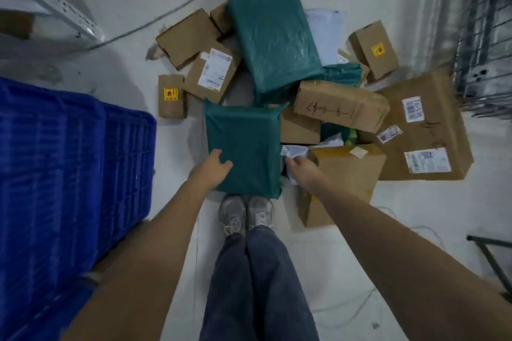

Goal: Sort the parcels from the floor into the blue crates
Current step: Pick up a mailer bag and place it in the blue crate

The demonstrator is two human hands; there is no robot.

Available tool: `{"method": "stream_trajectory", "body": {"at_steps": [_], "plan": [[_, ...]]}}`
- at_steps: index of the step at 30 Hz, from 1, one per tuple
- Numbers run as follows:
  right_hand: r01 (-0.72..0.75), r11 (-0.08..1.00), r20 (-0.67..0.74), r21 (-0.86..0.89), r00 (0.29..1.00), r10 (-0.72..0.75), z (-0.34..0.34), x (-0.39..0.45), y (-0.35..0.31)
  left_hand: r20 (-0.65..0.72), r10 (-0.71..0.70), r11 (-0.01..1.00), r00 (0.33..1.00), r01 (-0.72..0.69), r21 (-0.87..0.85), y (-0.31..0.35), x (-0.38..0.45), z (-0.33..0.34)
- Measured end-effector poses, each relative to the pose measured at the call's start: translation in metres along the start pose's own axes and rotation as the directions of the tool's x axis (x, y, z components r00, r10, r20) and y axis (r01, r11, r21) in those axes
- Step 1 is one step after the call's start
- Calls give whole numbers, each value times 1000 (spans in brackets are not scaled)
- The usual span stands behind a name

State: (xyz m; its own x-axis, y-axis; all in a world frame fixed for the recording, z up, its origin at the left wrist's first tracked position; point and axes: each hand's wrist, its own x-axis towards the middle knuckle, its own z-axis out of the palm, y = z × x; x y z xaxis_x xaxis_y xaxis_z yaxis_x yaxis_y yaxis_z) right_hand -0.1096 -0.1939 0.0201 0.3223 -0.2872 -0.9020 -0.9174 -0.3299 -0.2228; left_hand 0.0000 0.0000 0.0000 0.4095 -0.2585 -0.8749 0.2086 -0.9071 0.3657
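Meanwhile, a person bends over a heap of parcels on a pale concrete floor (318, 271), both bare arms reaching down. The left hand (214, 167) lies on the near left corner of a flat square parcel in teal plastic wrap (243, 147), thumb on top and fingers curling round its edge, apparently taking hold so it can be lifted clear. The right hand (300, 167) hovers just beside that parcel's right edge, fingers loosely bent over crumpled white paper (293, 152); whether it grips anything cannot be told.

That teal parcel sits at the front of the heap, directly ahead of the person's grey trainers (246, 213), probably why it is chosen first. Behind it a larger teal-wrapped parcel (273, 39) leans across brown cardboard boxes, among them a long box with handwritten marks (342, 108) and a wide labelled box (426, 130).

Ribbed blue plastic crates (63, 174) stand close on the left, within an easy swing. Sorting looks barely begun: the heap remains large.
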Motion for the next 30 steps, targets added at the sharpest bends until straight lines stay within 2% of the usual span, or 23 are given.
{"method": "stream_trajectory", "body": {"at_steps": [5, 10, 13, 18, 22, 25, 28, 30], "plan": [[-85, 964, -22, 253, 995, 94, 42, 81, 4, 71, -45, 972, 996, 60, -227, -18, 62, 34], [-114, 937, -56, 330, 989, 140, 67, 135, 32, 83, -30, 924, 996, 60, -378, -46, 103, 70], [-96, 929, -33, 358, 993, 116, 74, 151, 46, 37, -21, 921, 999, 34, -388, -61, 114, 85], [9, 855, 24, 519, 999, -25, 84, 164, 46, 14, 2, 911, 1000, 4, -412, -73, 121, 94], [27, 775, -39, 631, 999, -3, 92, 170, 42, 59, 12, 914, 998, 13, -406, -75, 122, 100], [3, 785, 19, 619, 1000, -19, 93, 172, 39, 83, 23, 899, 996, 15, -437, -69, 120, 104], [-19, 874, 85, 486, 996, -26, 97, 174, 31, 61, -1, 918, 998, 25, -397, -66, 120, 103], [-6, 848, 67, 529, 997, -35, 101, 175, 27, 82, -12, 918, 997, 43, -393, -64, 121, 101]]}}
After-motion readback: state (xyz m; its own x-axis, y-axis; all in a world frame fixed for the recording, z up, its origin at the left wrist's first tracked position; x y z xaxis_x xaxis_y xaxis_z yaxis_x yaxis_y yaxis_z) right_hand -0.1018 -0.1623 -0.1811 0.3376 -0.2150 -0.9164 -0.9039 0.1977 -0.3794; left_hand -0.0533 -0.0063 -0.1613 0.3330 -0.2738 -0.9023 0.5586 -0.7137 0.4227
